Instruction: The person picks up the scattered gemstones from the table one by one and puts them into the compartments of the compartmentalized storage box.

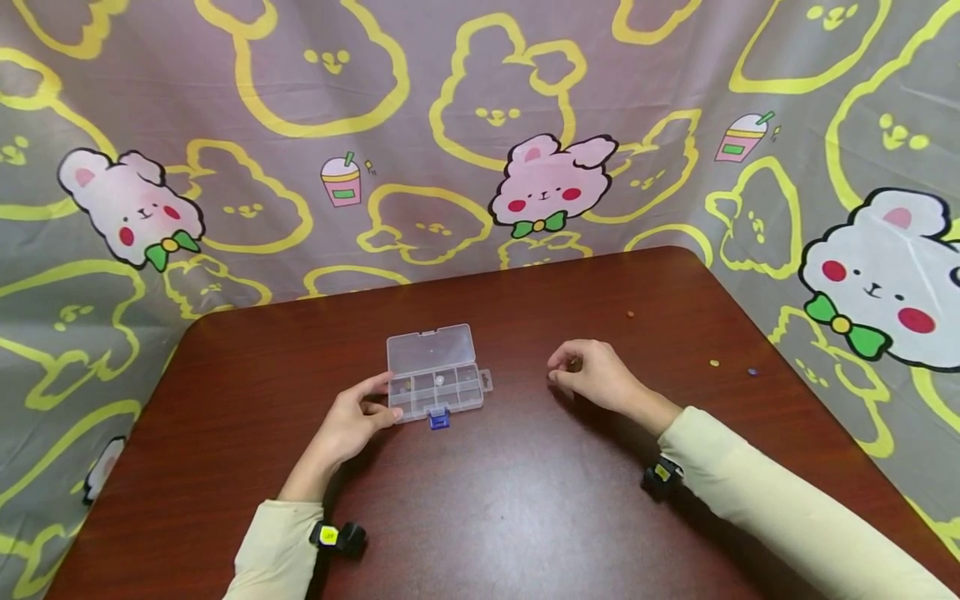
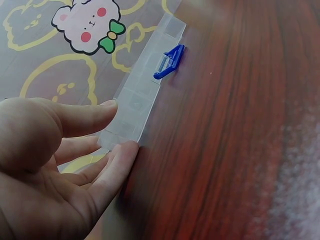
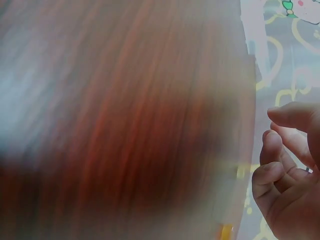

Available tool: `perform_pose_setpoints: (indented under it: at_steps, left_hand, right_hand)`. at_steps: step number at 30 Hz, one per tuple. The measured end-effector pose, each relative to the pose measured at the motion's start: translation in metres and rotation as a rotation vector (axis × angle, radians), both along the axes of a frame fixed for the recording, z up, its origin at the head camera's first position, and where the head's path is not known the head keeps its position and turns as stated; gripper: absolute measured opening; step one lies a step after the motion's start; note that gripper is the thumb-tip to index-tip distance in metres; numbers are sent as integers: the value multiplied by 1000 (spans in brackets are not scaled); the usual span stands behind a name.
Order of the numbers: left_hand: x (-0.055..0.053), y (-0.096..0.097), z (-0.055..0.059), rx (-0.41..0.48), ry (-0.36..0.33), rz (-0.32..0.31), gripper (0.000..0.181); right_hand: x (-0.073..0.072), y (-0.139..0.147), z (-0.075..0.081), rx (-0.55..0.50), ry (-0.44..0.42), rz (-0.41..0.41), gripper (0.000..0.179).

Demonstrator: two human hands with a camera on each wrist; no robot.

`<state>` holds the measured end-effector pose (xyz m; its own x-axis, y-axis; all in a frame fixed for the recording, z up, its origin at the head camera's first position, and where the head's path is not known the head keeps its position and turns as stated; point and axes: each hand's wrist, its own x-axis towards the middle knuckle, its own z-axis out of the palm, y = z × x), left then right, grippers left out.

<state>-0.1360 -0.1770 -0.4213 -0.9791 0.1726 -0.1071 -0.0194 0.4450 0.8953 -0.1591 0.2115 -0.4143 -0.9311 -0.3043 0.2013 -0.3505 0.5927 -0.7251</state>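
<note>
A clear plastic compartment box (image 1: 437, 394) lies on the table with its lid (image 1: 431, 352) laid back and its blue latch (image 1: 439, 419) hanging at the front. A pale round bit (image 1: 439, 381) and a small yellowish bit (image 1: 407, 386) sit in its compartments. My left hand (image 1: 354, 419) holds the box's left end, thumb at the front corner and fingers at the back; the left wrist view shows this grip close up. To the right of the box, my right hand (image 1: 596, 374) hovers over the table. Its fingers are loosely bent, and nothing shows between the fingertips (image 3: 272, 140).
Three tiny pieces lie on the table (image 1: 495, 508) to the right: an orange-brown one (image 1: 630, 314), a yellow one (image 1: 714, 362) and a blue one (image 1: 752, 372). A patterned curtain (image 1: 420, 167) stands behind and along the sides of the table.
</note>
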Motion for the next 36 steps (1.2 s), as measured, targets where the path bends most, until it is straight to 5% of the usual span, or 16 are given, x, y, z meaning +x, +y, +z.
perform_pose_setpoints:
  at_steps: [17,36]
  left_hand:
    - [2,0,-1,-11,-2,9,63]
    - [1,1,-1,-13,5,10,63]
  right_hand:
    - [5,53,0,44,5,-82,11]
    - [4,81,2,141,-78,-74,23]
